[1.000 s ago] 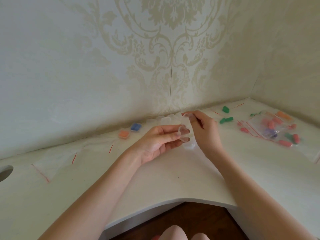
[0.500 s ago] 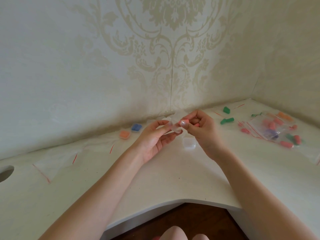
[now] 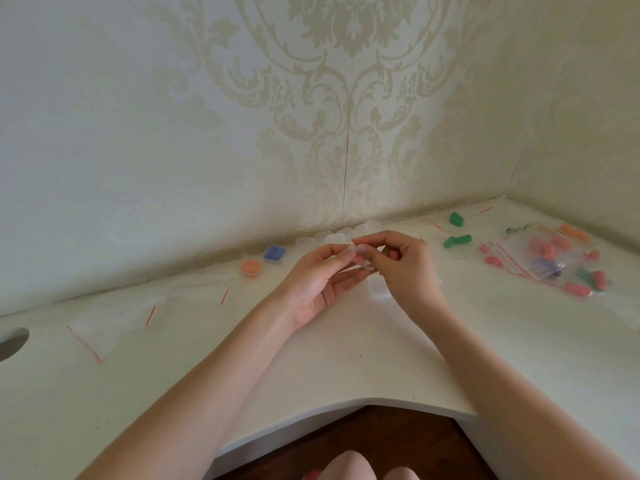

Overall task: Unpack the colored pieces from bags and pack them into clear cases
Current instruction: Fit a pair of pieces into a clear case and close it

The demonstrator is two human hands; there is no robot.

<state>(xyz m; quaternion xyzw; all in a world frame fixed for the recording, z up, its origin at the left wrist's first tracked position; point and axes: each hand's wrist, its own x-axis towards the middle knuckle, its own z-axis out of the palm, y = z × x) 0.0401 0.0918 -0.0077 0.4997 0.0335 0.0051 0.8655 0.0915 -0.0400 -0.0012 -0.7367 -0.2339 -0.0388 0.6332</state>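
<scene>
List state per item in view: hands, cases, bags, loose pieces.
Left hand: fingers pinch the small clear plastic case.
Right hand: pinches the same case; a pink piece shows in its fingers.
Orange-filled clear case: on desk, packed.
Blue-filled clear case: on desk, packed.
Empty clear case: on desk under hands.
Clear zip bag with red strip: lying flat, pieces inside.
Green pieces: loose on desk.

Both hands are meeting above a white corner desk (image 3: 346, 368), the left hand (image 3: 320, 284) and right hand (image 3: 403, 266) pinching a small clear case (image 3: 360, 258) between their fingertips. Green pieces (image 3: 457, 240), pink pieces (image 3: 577, 289) and bags (image 3: 533, 254) are lying to the right; filled cases (image 3: 263, 259) are sitting left.
</scene>
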